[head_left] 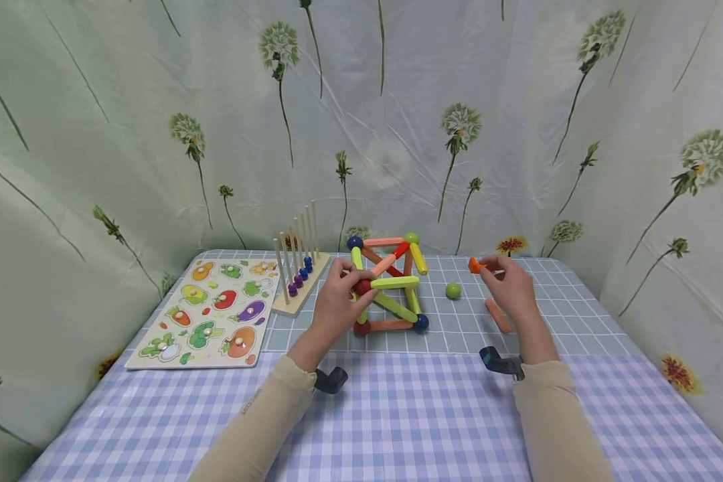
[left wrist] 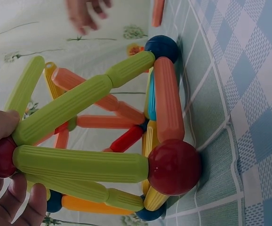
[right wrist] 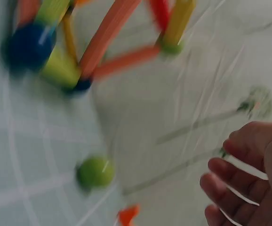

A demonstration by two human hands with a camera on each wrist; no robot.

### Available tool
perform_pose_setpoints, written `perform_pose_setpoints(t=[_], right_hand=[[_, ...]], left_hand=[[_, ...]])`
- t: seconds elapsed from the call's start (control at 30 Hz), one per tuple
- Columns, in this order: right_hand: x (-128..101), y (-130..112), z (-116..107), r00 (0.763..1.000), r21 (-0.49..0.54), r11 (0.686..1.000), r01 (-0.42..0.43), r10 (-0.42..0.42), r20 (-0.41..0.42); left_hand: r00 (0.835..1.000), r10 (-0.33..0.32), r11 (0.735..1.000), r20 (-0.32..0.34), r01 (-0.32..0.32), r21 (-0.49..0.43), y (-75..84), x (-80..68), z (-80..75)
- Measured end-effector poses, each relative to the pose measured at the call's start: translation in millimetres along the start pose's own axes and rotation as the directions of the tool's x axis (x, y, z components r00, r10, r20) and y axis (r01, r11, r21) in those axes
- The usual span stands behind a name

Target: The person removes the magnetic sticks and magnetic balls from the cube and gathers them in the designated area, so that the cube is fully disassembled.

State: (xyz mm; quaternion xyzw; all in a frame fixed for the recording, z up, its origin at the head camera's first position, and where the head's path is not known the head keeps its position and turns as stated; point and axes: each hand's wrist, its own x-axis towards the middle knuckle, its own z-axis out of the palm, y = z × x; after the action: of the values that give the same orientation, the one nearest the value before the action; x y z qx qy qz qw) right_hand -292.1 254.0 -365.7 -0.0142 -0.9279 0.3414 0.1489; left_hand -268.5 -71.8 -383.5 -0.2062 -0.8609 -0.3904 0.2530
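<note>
A frame of coloured magnetic sticks and balls stands upright near the back of the table. My left hand (head_left: 336, 294) pinches the red ball (left wrist: 2, 157) at its upper near corner, where light green sticks (left wrist: 82, 163) meet. At the base, another red ball (left wrist: 174, 167) and a blue ball (head_left: 420, 323) are joined by a coral stick (head_left: 391, 325). To the right, my right hand (head_left: 511, 288) is raised over the table with loosely bent fingers and nothing between them. Close by are a small orange piece (head_left: 475, 266), a loose green ball (head_left: 453, 290) and a loose coral stick (head_left: 497, 315).
Left of the frame stands a wooden peg rack (head_left: 289, 307) with blue and purple beads. A vegetable puzzle board (head_left: 175, 312) lies at the far left. Checked cloth (head_left: 410, 415) covers the near table, and a dandelion-print curtain (head_left: 385, 161) hangs behind.
</note>
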Motion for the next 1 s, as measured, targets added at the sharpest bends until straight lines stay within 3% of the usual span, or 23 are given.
perform_pose_setpoints(t=[0.07,0.2,0.4,0.53,0.7,1.0], right_hand=[[-3,-15,-1,0.999,0.093,0.994,0.052,-0.052,-0.005],[-10,-45,1,0.983,0.169,0.97,0.175,-0.182,0.029],[-24,-77,11,0.918,0.143,0.935,0.325,-0.348,0.192],[-29,-84,20,0.893,0.084,0.932,0.351,-0.361,0.271],[-31,-85,28,0.881,0.058,0.934,0.354,-0.353,0.314],[-32,-89,29,0.872,0.094,0.914,0.394,-0.404,0.275]], left_hand=[[1.0,0.011,1.0,-0.005,-0.011,0.011,-0.8,0.0,-0.2],[0.999,0.035,0.999,-0.017,-0.034,0.034,-2.6,0.8,-0.3],[0.999,0.041,0.999,-0.013,-0.041,0.024,-1.8,0.8,-1.2],[0.999,0.033,0.999,-0.009,-0.033,0.019,-1.7,0.0,-1.0],[0.999,0.038,0.999,-0.011,-0.038,0.01,-2.1,-0.3,-0.7],[0.999,0.032,0.999,-0.007,-0.032,0.009,-1.6,0.0,-1.1]])
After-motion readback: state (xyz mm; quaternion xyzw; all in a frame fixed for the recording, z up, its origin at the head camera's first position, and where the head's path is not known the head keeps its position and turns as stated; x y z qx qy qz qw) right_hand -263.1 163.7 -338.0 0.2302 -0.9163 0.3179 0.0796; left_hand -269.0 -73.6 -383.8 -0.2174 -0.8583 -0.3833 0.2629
